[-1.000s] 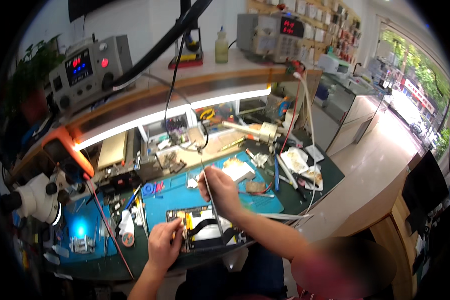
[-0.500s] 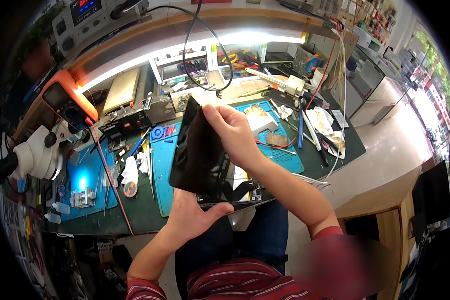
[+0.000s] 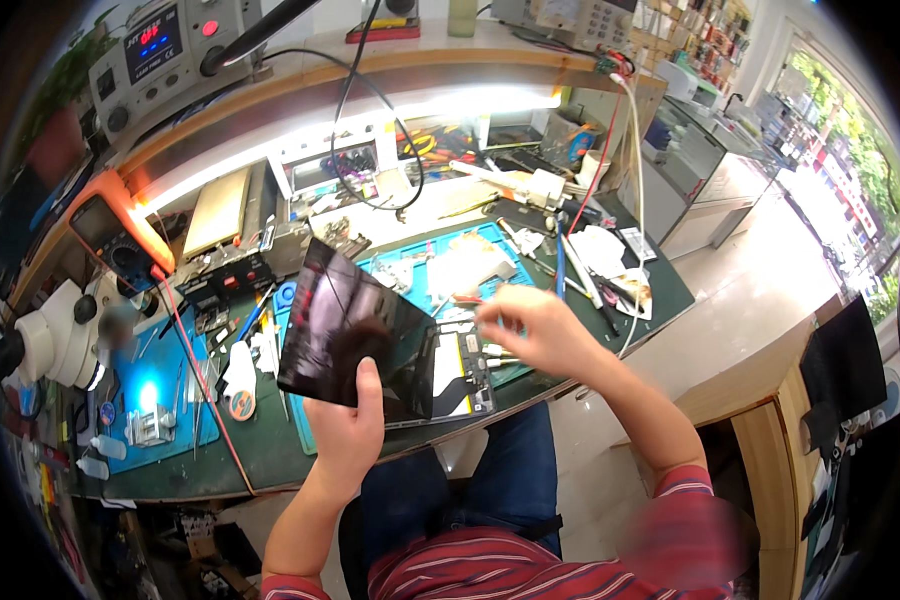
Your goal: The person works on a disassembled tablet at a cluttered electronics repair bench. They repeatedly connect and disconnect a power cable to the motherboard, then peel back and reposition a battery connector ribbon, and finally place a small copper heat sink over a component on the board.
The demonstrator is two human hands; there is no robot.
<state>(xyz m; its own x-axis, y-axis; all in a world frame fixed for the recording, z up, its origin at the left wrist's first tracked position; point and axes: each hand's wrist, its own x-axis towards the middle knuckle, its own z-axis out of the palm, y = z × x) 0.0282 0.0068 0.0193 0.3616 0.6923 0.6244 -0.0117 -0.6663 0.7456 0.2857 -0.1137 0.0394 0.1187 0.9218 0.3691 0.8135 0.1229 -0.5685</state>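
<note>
My left hand (image 3: 348,425) grips a glossy black screen panel (image 3: 345,325) by its lower edge, thumb on the front and fingers behind. The panel is tilted up and reflects the room. Just behind it, near the bench's front edge, lies an opened tablet body (image 3: 480,378) with white battery areas and a black ribbon strip; the panel hides its left part. My right hand (image 3: 540,325) hovers above and right of that body, apart from the panel. Its fingers are loosely curled, with nothing visible in them.
A blue work mat (image 3: 440,240) lies under a white block and small parts. Pens and stained tissue (image 3: 600,250) are at right. An orange multimeter (image 3: 120,235), a microscope (image 3: 55,330) and a second blue mat (image 3: 185,420) stand left. A black cable loop (image 3: 410,150) hangs above.
My right hand has let go of the panel's top and moved right and down. My left thumb now presses the panel's front, and the panel leans further left.
</note>
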